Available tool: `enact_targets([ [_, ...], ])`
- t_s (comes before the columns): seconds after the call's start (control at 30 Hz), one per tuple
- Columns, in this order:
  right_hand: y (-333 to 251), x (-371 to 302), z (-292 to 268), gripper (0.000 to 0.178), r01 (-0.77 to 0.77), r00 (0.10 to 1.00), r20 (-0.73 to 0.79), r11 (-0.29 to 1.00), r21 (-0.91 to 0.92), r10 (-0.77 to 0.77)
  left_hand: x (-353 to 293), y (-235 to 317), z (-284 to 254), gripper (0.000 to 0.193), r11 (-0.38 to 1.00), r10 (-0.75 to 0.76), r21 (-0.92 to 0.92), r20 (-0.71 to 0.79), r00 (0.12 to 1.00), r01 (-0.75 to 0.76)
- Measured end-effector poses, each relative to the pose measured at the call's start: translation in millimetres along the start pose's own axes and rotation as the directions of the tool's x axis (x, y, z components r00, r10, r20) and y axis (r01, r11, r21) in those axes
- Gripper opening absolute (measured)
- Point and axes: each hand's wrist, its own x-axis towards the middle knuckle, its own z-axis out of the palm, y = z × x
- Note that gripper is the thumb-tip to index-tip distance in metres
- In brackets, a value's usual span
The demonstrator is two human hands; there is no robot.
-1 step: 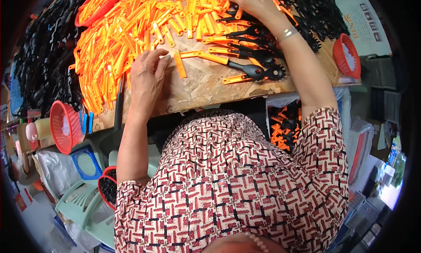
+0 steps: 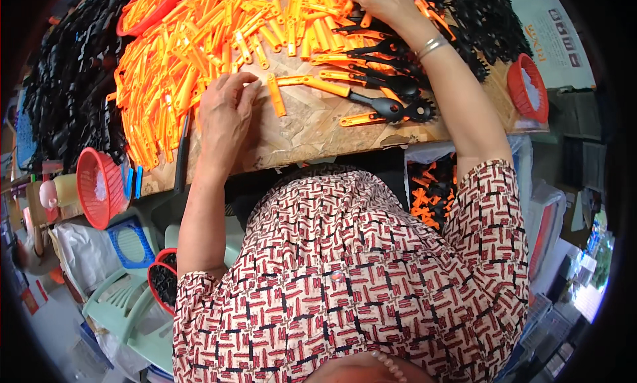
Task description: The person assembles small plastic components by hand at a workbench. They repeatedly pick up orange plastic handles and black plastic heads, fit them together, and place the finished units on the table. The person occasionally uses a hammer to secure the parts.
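Observation:
My left hand (image 2: 227, 114) rests at the near edge of a heap of orange handles (image 2: 172, 71), fingers loosely bent and nothing visible between them. Just right of it lies a single orange handle (image 2: 276, 96). My right hand (image 2: 386, 4) reaches to the far side, its fingers closed near the picture's top edge; what they hold is hidden. Below that hand lie several black kitchen utensils with orange handles, among them a spoon (image 2: 385, 107) and a toothed pasta server (image 2: 421, 111). A black-handled tool (image 2: 181, 158) lies beside my left forearm.
Black parts (image 2: 76, 71) are heaped at far left, and black utensil heads (image 2: 491, 21) at far right. Red baskets stand at the left (image 2: 99, 189) and right (image 2: 527, 87) table ends. Below the table's front edge, a lined container (image 2: 431, 194) holds orange and black pieces.
The view has shifted slightly, so the table and its contents appear a little to the right. Both hands keep nearly the same places.

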Motion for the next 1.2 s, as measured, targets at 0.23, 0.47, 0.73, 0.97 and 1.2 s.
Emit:
enact_targets([
  [0.23, 20.1, 24.1, 43.1, 0.023, 0.149, 0.981, -0.125, 0.989, 0.001, -0.148, 8.0, 18.9, -0.2, 0.036, 0.977, -0.063, 0.210, 0.093, 0.994, 0.042],
  [0.47, 22.6, 11.6, 10.0, 0.017, 0.066, 0.938, -0.330, 0.884, 0.463, 0.103, 4.3, 13.0, 10.9, 0.036, 0.937, -0.081, 0.348, 0.149, 0.986, 0.024],
  [0.73, -21.6, -64.3, -31.4, 0.022, -0.227, 0.968, 0.155, 0.428, 0.875, 0.197, 6.1, -0.2, 7.2, 0.034, 0.941, 0.177, 0.304, -0.074, 0.981, -0.147],
  [0.97, -105.5, -125.6, -38.1, 0.010, 0.295, 0.934, -0.252, 0.945, 0.140, -0.254, 14.2, 2.3, 41.6, 0.023, 0.874, 0.291, 0.396, 0.041, 0.956, -0.283],
  [1.2, -88.0, -148.6, -7.2, 0.016, 0.341, 0.921, -0.122, 0.916, -0.211, -0.371, 36.8, -29.4, 18.6, 0.023, 0.728, 0.270, 0.682, -0.194, 0.943, -0.068],
])
